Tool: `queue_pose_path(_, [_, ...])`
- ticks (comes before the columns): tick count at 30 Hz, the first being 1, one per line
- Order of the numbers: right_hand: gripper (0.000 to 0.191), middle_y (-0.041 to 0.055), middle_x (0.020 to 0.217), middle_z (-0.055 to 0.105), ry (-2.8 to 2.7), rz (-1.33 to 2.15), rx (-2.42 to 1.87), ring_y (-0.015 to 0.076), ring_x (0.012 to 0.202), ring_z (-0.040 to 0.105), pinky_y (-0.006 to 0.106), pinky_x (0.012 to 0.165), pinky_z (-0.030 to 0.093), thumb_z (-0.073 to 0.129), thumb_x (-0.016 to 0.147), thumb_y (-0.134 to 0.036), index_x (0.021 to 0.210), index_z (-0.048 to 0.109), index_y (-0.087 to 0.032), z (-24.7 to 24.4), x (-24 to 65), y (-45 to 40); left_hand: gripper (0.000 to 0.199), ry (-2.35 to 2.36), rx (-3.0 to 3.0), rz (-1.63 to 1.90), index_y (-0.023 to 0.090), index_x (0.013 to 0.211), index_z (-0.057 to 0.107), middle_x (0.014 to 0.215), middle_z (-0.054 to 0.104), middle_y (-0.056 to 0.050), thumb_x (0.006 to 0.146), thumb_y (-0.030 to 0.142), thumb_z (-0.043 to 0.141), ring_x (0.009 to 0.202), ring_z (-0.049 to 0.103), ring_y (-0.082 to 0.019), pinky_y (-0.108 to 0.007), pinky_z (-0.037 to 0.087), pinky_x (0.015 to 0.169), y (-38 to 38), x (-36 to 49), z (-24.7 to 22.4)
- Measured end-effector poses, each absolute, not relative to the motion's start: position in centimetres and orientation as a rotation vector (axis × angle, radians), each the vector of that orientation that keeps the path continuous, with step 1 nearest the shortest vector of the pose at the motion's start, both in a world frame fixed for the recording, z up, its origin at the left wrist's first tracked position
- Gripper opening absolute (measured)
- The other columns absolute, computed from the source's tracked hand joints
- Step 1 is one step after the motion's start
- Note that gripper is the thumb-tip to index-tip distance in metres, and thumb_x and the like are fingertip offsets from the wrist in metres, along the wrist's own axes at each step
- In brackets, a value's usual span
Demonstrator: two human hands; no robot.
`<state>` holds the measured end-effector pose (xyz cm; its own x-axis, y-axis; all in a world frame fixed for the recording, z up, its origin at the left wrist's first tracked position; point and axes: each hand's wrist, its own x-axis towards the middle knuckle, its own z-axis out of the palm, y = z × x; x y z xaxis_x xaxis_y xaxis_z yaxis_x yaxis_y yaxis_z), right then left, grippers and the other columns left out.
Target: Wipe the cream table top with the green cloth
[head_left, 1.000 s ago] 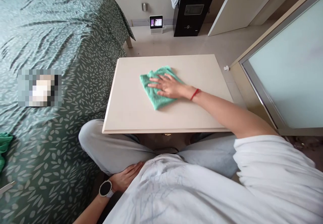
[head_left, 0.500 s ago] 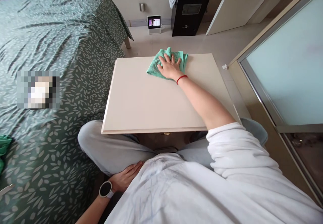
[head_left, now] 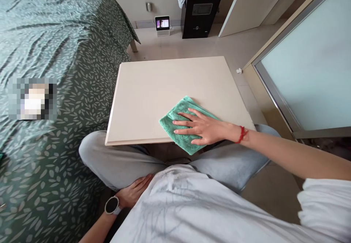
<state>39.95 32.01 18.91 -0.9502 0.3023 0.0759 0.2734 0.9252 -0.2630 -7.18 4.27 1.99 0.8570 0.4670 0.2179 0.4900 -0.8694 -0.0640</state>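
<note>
A folded green cloth (head_left: 171,120) lies flat near the front edge of a cream tabletop (head_left: 148,93), with one corner hanging over that edge. My right hand (head_left: 201,128) presses down on the cloth, palm down with fingers spread. A red string bracelet circles that wrist. My left hand (head_left: 134,193) rests on my thigh by the hem of my white shirt, fingers stretched out and partly covered by the shirt. On its wrist is a round watch (head_left: 112,205) with a dark face.
A bed (head_left: 79,86) with a green leaf-patterned cover stands at the left. Behind the table are a small screen (head_left: 162,24) on the floor and a black cabinet (head_left: 201,14). To the right is a frosted glass panel (head_left: 309,64); crumpled white paper (head_left: 239,71) lies on the floor.
My right hand has drawn the cloth from the table's far edge to its front edge, and the forearm now comes in from the right. My left hand stays on my thigh.
</note>
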Motion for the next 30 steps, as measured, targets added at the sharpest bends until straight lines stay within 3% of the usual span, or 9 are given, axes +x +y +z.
queue_pose_path(4, [0.076,0.0067,0.199,0.049,-2.954,0.373,-0.625,0.0466,0.183,0.040,0.077,0.144,0.029,0.069,0.114,-0.041,0.189,0.057,-0.041,18.4,42.0,37.2,0.059,-0.752,-2.914,-0.261,0.016,0.135,0.096,0.130,0.096,-0.014,0.118,0.019,0.039,0.125,0.088,-0.023,-0.031,0.058,0.122,4.3,-6.9,2.2])
queue_pose_path(8, [0.076,0.0108,0.203,0.040,-2.885,0.302,-1.013,0.0540,0.181,0.038,0.085,0.140,0.028,0.057,0.118,-0.046,0.193,0.050,-0.037,18.3,41.6,44.7,0.054,-0.719,-2.956,-0.128,0.013,0.150,0.089,0.146,0.092,-0.017,0.117,0.021,0.048,0.141,0.082,-0.025,-0.032,0.054,0.127,4.5,-7.3,3.3])
queue_pose_path(13, [0.080,0.0147,0.206,0.030,-2.621,0.348,-1.519,0.0579,0.185,0.027,0.091,0.141,0.021,0.041,0.120,-0.057,0.195,0.044,-0.028,18.9,39.5,53.0,0.055,-0.718,-2.965,-0.065,0.014,0.157,0.086,0.155,0.088,-0.017,0.114,0.020,0.052,0.146,0.080,-0.026,-0.032,0.054,0.128,4.3,-7.7,3.3])
queue_pose_path(18, [0.081,0.0179,0.206,0.027,-2.280,0.328,-1.860,0.0602,0.186,0.023,0.101,0.136,0.020,0.034,0.120,-0.055,0.195,0.042,-0.026,18.4,38.0,56.9,0.061,-0.770,-2.922,-0.121,0.012,0.166,0.079,0.152,0.089,-0.017,0.114,0.018,0.048,0.144,0.081,-0.025,-0.033,0.054,0.129,3.4,-8.1,1.5])
queue_pose_path(21, [0.082,0.0199,0.206,0.026,-2.244,0.316,-1.902,0.0621,0.186,0.022,0.104,0.134,0.019,0.035,0.120,-0.055,0.195,0.041,-0.024,18.3,37.7,55.4,0.060,-0.733,-2.932,-0.031,0.012,0.167,0.079,0.156,0.087,-0.018,0.114,0.022,0.053,0.147,0.079,-0.027,-0.033,0.055,0.127,3.4,-8.2,1.1])
queue_pose_path(23, [0.083,0.0206,0.206,0.026,-2.310,0.296,-1.877,0.0626,0.186,0.023,0.103,0.134,0.021,0.037,0.120,-0.055,0.196,0.040,-0.023,18.4,37.8,52.5,0.056,-0.724,-2.925,-0.052,0.013,0.157,0.086,0.152,0.089,-0.018,0.114,0.022,0.052,0.143,0.081,-0.027,-0.034,0.056,0.126,3.6,-8.1,1.4])
queue_pose_path(30, [0.076,0.0170,0.204,0.035,-2.644,0.188,-1.517,0.0570,0.185,0.030,0.094,0.140,0.028,0.041,0.122,-0.048,0.194,0.046,-0.026,18.8,41.6,35.4,0.052,-0.704,-2.944,-0.121,0.017,0.145,0.093,0.142,0.093,-0.015,0.115,0.019,0.050,0.139,0.082,-0.027,-0.033,0.056,0.126,5.0,-7.3,4.0])
